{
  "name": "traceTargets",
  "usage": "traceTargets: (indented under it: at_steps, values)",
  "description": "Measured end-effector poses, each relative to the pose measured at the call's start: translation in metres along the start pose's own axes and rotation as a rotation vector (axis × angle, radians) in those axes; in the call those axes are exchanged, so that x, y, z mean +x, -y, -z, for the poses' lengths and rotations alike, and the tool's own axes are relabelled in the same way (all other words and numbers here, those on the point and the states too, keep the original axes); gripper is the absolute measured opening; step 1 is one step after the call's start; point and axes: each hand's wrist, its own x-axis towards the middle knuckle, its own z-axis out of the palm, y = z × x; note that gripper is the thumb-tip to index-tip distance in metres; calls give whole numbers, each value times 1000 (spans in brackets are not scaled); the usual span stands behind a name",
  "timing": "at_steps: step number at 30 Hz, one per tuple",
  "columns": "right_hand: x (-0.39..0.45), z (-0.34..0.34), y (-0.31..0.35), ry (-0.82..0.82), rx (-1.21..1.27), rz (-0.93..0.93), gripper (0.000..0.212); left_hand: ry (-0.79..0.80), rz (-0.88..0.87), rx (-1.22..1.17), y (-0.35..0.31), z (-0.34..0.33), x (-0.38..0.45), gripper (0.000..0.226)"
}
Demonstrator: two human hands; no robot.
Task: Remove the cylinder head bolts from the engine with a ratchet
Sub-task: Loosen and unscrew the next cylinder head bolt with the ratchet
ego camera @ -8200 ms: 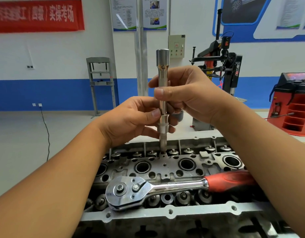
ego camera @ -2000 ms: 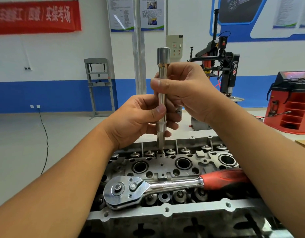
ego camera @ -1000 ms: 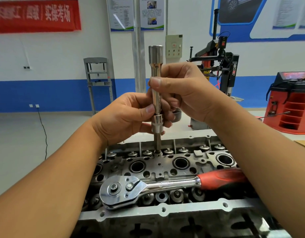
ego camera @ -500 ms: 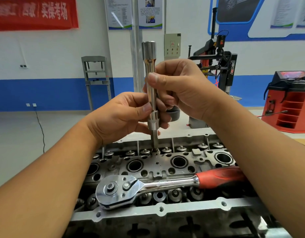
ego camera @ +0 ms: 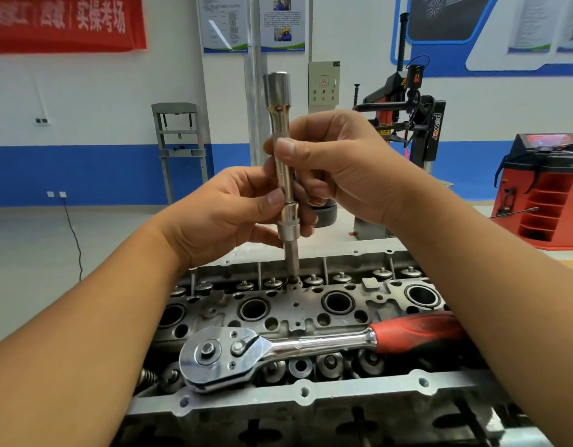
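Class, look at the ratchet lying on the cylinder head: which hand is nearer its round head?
Left. The left hand hangs above the ratchet head; the right hand is higher.

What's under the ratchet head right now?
The ratchet lies across the cylinder head, its round end over the near row of valve springs. Whatever sits directly beneath that end is covered. Neither hand touches it.

Bright, even workshop light, sharp at the centre

Glare streaks the ratchet (ego camera: pixel 278 353) head and extension bar (ego camera: pixel 283 150); the red banner (ego camera: pixel 65 22) looks blurred, and wall lines seem bowed toward the edges.
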Motion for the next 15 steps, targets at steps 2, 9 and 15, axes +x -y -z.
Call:
traceTargets:
  at_steps: [2,9,15]
  values:
    - [0,-1,-1,-12,4,-2,35,-51,-23,45,0,-2,2,26]
    - [-1,-1,-1,-35,-29,6,11,-10,-29,-16,-1,-1,-2,34]
    - [0,0,1,-96,-6,46,23,-97,-40,55,1,-9,3,25]
